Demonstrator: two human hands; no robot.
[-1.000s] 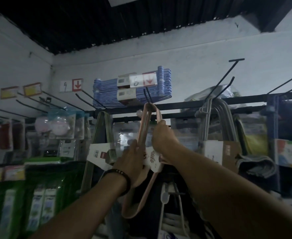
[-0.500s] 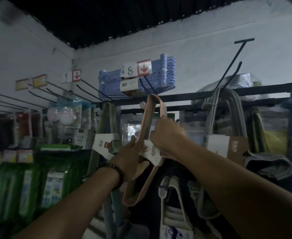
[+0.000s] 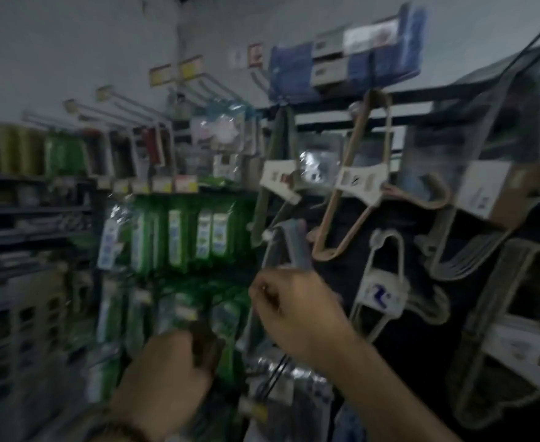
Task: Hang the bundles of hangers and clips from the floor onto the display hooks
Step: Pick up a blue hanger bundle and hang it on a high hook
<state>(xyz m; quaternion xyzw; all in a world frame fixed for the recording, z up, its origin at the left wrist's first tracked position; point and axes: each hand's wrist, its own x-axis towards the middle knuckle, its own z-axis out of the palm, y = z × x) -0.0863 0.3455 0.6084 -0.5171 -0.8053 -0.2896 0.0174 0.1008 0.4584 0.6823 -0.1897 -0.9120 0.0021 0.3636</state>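
Observation:
The view is motion-blurred. A pink bundle of hangers [image 3: 359, 181] with a white card label hangs from a dark display hook [image 3: 374, 90] under the top rail, free of both hands. My right hand [image 3: 294, 311] is well below it, in front of a grey hanger bundle [image 3: 294, 247], its fingers loosely curled with nothing visible in them. Lower and to the left, my left hand [image 3: 170, 378] is also loosely curled and holds nothing I can see; a dark band is on its wrist.
A blue hanger bundle [image 3: 294, 68] hangs above the rail. Olive [image 3: 276, 177], white [image 3: 382, 291] and beige [image 3: 472, 253] bundles crowd the hooks around the pink one. Green packets [image 3: 179, 237] fill the rack to the left. Bare hooks [image 3: 128, 100] jut out at upper left.
Both hands have let go of the pink bundle, which now hangs on the hook, and dropped down. The camera swung down and left.

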